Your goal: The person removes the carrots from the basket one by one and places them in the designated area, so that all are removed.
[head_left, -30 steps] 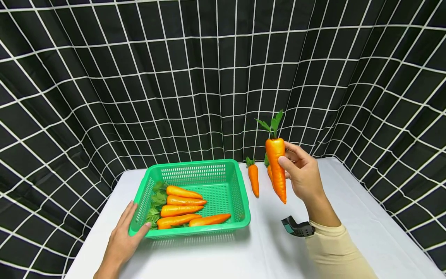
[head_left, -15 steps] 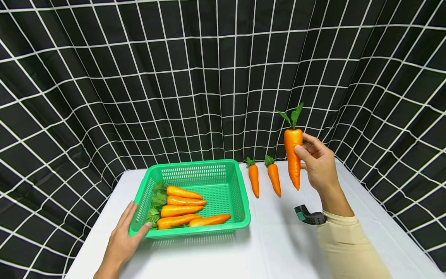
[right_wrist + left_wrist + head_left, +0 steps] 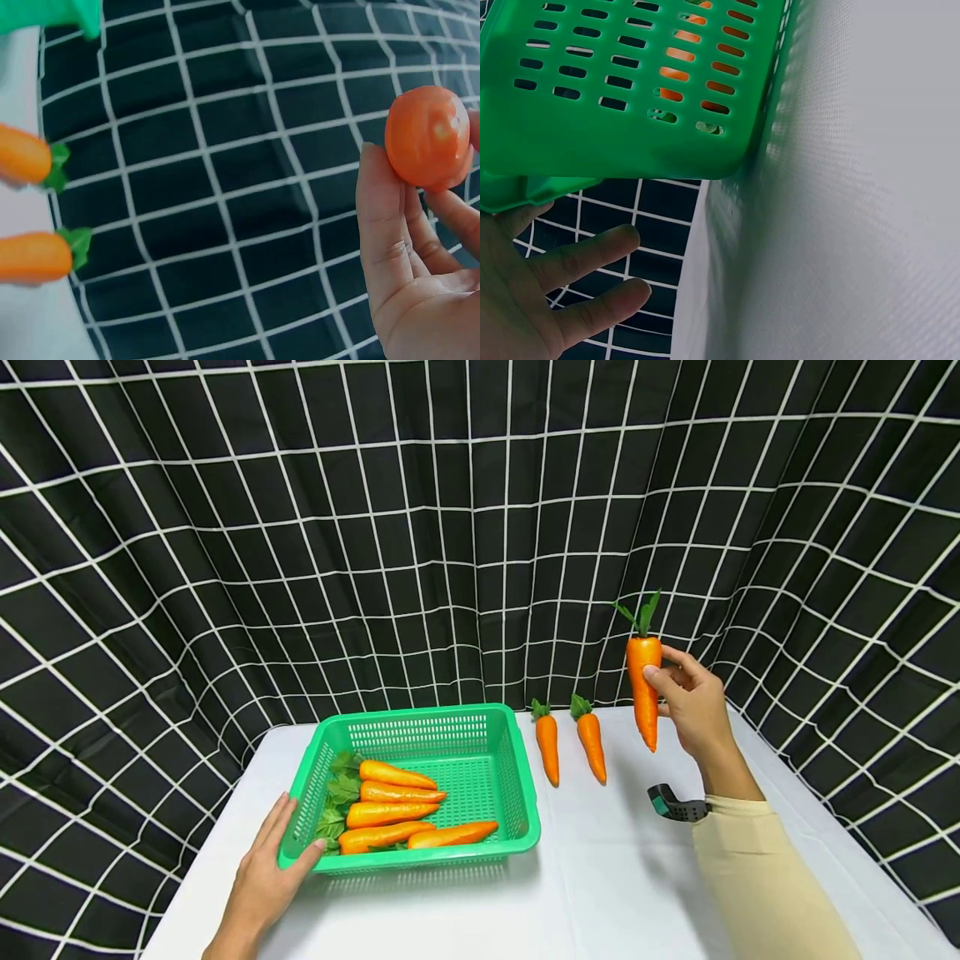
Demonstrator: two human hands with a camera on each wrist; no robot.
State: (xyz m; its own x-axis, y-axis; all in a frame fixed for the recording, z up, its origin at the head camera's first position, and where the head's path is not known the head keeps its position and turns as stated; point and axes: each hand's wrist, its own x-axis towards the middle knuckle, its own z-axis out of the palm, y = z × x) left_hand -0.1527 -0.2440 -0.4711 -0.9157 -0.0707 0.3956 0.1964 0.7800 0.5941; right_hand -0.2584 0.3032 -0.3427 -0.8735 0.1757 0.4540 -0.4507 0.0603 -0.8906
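High over the right side of the table, my right hand [image 3: 693, 702] pinches an orange carrot [image 3: 642, 697] between thumb and fingers. Its green leaves point up and its tip points down. In the right wrist view the same carrot [image 3: 427, 135] is seen end-on against the fingers. My left hand [image 3: 258, 881] rests at the near left corner of a green plastic basket [image 3: 519, 781], thumb at the rim. Straight, spread fingers show below the basket wall [image 3: 630, 142] in the left wrist view. Several carrots [image 3: 392, 814] lie inside, leaves mostly toward the left.
Right of the basket, two carrots lie side by side on the white cloth: a left one [image 3: 547, 750] and a right one [image 3: 592, 747], leaves toward the back. A black curtain with a white grid [image 3: 480, 543] encloses the table's back and sides.
My right hand has carried the carrot rightward and farther back, uncovering the right-hand carrot on the cloth. The left hand and the basket have stayed in place.
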